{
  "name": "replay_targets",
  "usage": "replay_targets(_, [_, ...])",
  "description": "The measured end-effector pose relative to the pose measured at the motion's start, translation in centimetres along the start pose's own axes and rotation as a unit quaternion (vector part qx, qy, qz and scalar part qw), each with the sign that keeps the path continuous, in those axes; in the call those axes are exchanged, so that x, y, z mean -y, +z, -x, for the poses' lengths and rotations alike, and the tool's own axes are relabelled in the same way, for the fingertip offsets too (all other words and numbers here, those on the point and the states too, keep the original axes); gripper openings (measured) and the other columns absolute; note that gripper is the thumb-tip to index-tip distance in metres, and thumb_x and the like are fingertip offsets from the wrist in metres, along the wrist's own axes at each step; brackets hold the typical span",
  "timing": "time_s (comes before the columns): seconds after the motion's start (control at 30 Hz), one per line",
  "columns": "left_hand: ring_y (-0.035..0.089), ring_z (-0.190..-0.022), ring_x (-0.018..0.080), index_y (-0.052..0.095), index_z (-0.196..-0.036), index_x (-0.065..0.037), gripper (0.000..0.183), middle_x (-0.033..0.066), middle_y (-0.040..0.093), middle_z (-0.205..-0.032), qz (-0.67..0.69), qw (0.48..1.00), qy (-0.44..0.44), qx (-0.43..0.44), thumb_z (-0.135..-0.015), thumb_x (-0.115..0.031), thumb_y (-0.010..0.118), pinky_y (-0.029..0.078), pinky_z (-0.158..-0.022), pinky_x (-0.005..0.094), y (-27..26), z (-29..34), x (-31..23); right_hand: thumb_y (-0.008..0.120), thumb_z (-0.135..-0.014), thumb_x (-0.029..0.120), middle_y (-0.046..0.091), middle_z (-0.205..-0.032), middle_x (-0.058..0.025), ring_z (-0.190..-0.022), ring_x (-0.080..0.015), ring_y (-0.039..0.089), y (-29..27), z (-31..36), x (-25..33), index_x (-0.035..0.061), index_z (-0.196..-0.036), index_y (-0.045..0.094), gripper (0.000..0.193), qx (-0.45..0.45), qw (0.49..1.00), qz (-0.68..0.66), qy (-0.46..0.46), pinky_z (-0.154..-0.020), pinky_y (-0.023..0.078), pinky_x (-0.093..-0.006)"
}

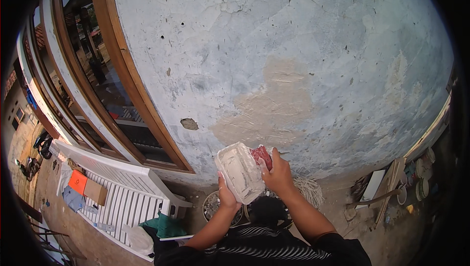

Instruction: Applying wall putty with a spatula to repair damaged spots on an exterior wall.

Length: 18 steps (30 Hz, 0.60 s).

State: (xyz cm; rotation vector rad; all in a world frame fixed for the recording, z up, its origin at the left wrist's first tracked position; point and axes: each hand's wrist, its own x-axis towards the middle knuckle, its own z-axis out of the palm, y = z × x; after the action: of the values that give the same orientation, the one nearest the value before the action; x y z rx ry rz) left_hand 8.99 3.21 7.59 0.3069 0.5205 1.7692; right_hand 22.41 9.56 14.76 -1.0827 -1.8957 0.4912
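Wall (254,31) ahead, window (100,77) at left

The container (239,174) sat in the left grip (226,195); just right of it, the right grip (279,173) held a small object (260,155). Beneath them, round pots (204,209) stood on the ground (362,236). A cord bundle (309,190) lay right of the pots, with planks (393,179) and buckets (422,189) farther right.

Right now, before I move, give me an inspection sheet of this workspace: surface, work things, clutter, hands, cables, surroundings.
Surface: weathered wall, with a beige patch and a chipped spot.
Work things: tub with pale paste; red piece, exact kind unclear.
Clutter: orange box and brown box on the white bench.
Hands: left hand holds the tub; right hand grips the red piece at its edge.
Cables: pale coil near the wall; rope or cable, cannot tell.
Surroundings: window at left, buckets at right.
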Motion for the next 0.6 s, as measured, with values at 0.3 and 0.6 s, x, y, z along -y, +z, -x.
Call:
replay_targets(0.3, [0.047,-0.122,0.0293,0.034,-0.139,-0.007,0.065,0.0127,0.045,-0.136,-0.027,0.999,0.010,-0.033,-0.096,-0.054,0.024,0.035,-0.104,0.0401,1.4,0.3,0.3,0.064,-0.082,0.013,0.057,-0.069,-0.0259,-0.066,-0.0457,0.058,-0.1,0.6,0.5,-0.0042,-0.094,0.046,0.028,0.000,1.000,-0.002,-0.019,-0.054,0.045,-0.0448])
replay_targets(0.6, [0.046,-0.122,0.0290,0.033,-0.139,-0.007,0.065,0.0126,0.044,-0.136,-0.046,0.998,-0.010,-0.031,-0.096,-0.055,0.026,0.036,-0.104,0.0403,2.3,0.9,0.3,0.063,-0.081,0.014,0.057,-0.067,-0.0256,-0.064,-0.0443,0.059,-0.9,0.3,0.2,-0.0072,-0.099,0.047,0.032,-0.004,1.000,-0.001,-0.011,-0.054,0.045,-0.0440])
